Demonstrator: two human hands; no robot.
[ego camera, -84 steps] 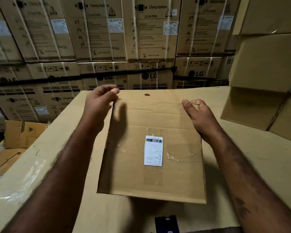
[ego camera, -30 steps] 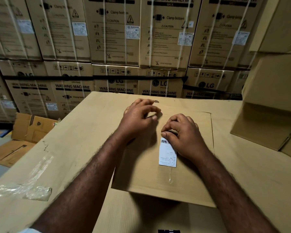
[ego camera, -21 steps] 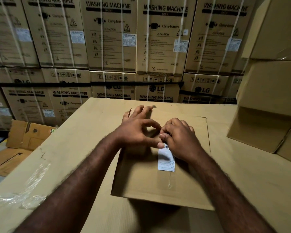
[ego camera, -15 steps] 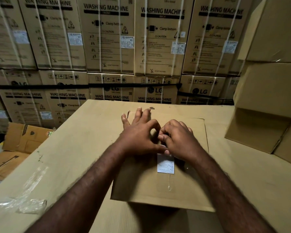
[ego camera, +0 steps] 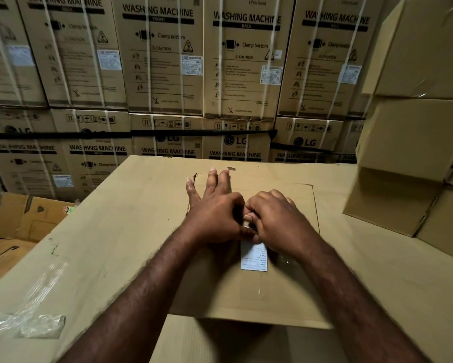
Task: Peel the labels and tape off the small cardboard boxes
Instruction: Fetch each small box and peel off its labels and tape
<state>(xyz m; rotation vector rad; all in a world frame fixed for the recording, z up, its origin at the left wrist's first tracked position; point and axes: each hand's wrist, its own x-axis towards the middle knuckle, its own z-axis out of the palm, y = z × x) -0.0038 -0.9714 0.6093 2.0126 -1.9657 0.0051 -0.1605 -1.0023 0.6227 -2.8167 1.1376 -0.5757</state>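
Observation:
A flat small cardboard box [ego camera: 220, 292] lies on a large cardboard work surface [ego camera: 110, 244]. A white printed label [ego camera: 254, 258] is stuck near the box's middle, with a strip of clear tape [ego camera: 280, 260] beside it. My left hand [ego camera: 212, 210] rests on the box with three fingers stretched toward the far edge and its thumb at the label's top edge. My right hand [ego camera: 277, 218] is curled over the label's top edge, fingertips picking at it. The top of the label is hidden under both hands.
A crumpled wad of clear tape [ego camera: 36, 326] lies at the near left of the surface. Plain cardboard boxes [ego camera: 416, 132] are stacked at the right. Strapped washing-machine cartons [ego camera: 167, 74] form a wall behind. Flattened cardboard [ego camera: 18, 226] lies on the floor, left.
Both hands came from the box's far corners to the label's top edge. In the last second the left fingers spread flat and the right fingertips closed in on the label.

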